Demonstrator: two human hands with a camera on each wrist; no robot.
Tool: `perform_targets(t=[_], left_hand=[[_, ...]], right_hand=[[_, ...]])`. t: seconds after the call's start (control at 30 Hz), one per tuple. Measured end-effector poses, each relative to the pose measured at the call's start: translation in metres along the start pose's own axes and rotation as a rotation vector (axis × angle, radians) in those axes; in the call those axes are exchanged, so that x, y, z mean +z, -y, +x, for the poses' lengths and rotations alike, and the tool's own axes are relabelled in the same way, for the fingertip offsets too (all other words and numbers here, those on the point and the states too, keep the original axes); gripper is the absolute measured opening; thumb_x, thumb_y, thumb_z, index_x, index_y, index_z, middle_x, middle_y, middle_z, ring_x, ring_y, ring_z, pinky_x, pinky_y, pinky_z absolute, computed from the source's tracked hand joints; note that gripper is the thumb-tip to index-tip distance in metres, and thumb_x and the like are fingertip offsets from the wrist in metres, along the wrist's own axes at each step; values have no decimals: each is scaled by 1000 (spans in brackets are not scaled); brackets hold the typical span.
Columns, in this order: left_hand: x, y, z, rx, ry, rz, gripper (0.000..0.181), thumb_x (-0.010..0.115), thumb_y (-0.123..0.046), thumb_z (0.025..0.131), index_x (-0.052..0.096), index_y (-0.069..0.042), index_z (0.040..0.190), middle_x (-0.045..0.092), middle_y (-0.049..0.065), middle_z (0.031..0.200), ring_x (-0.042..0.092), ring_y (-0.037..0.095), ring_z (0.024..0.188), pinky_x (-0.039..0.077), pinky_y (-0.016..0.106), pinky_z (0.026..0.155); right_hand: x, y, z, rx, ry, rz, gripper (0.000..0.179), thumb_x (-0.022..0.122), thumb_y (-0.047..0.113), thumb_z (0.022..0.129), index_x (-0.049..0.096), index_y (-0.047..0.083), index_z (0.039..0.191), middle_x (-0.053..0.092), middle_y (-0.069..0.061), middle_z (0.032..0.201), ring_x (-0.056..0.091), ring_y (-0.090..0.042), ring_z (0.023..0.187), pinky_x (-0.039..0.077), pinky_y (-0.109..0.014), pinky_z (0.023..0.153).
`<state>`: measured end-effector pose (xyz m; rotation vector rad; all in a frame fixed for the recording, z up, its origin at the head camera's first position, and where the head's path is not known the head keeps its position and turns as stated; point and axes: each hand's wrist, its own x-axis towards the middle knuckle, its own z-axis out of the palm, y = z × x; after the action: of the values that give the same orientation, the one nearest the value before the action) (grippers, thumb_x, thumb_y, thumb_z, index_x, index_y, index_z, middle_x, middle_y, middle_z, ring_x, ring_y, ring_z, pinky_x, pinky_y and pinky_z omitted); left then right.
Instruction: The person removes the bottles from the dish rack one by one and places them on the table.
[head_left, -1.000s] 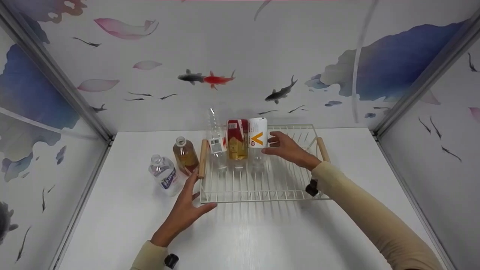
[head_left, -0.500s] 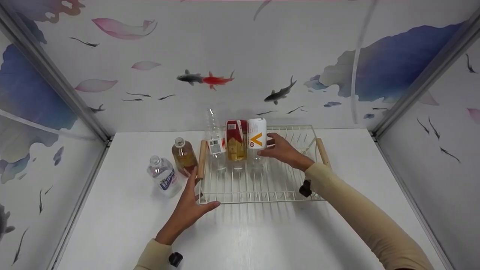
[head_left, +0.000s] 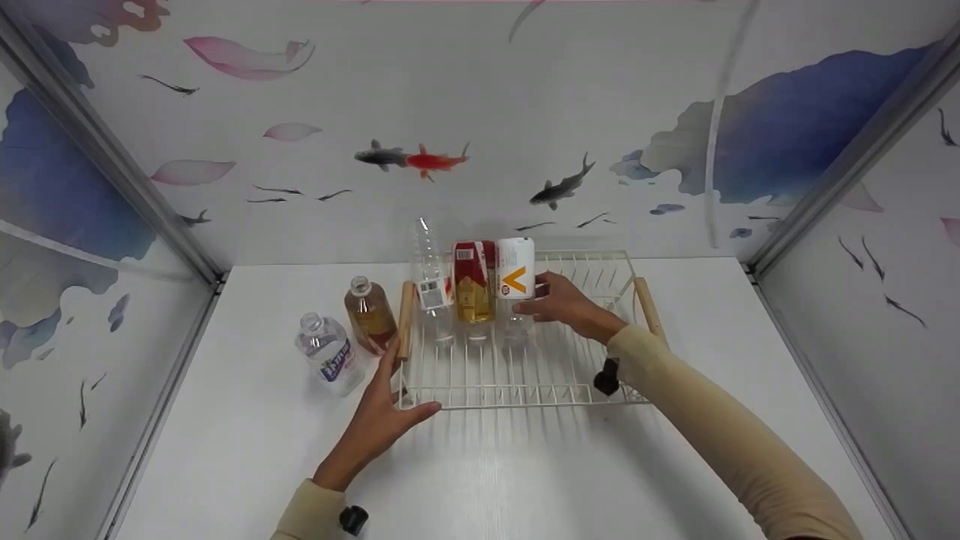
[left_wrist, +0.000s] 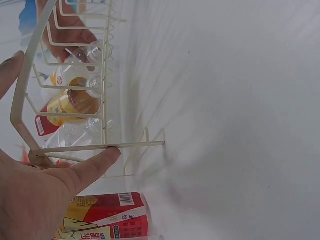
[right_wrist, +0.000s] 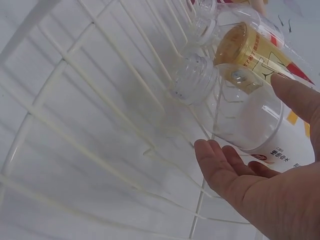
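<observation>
My right hand [head_left: 562, 304] is at the white-labelled bottle [head_left: 516, 268], which is upside down in the wire rack [head_left: 525, 394]. The thumb overlaps its clear shoulder; the other fingers lie at its right side, not closed round it in the right wrist view. Left of it, also neck down, are a red-and-gold-labelled bottle [head_left: 474, 281] and a tall clear bottle [head_left: 429, 262]. My left hand [head_left: 375, 416] spreads thumb and fingers about the rack's front left corner. In the left wrist view a finger [left_wrist: 95, 167] touches a side wire.
A brown bottle [head_left: 371, 315] stands uncapped just outside the rack's left wooden handle [head_left: 406, 319]. Nearer the front left is a clear bottle [head_left: 330, 356] with a purple label. A patterned wall [head_left: 480, 90] rises behind the rack; side panels flank the white table [head_left: 480, 480].
My right hand has moved left, from beside the white-labelled bottle to over its right edge. The left hand keeps its place at the corner, and the bottles look unmoved.
</observation>
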<state>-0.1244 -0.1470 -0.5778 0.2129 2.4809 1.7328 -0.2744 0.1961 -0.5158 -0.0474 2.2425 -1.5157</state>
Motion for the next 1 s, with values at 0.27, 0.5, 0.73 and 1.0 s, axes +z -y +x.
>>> perform_targets(t=[0.27,0.5,0.73,1.0], left_hand=[[0,-1,0,-16,3,-1,131,99,-43,83,11,-26,179,12,12,185,26,45,165,42,66,122],[-1,-1,-1,-11,-5,7,129,99,-42,83,13,-27,178,11,10,185,26,44,165,42,66,121],[0,1,-1,18,1,-16,129,99,-39,84,12,-26,178,14,11,184,27,45,165,43,67,120],[0,2,-2,37,-12,-11,128,99,-38,84,13,-28,177,16,11,183,29,45,164,43,69,119]], right_hand=[[2,-1,1,13,14,50,73,84,22,100,44,-4,155,56,-23,147,62,-32,130,57,-48,112],[3,1,0,5,7,74,70,82,21,101,45,-5,154,57,-23,146,64,-32,128,55,-52,114],[-11,6,-10,-27,20,112,75,82,21,101,42,-7,158,55,-24,149,64,-36,133,56,-50,114],[-30,19,-33,-34,10,108,78,81,22,102,38,-5,162,54,-24,153,63,-37,136,56,-50,115]])
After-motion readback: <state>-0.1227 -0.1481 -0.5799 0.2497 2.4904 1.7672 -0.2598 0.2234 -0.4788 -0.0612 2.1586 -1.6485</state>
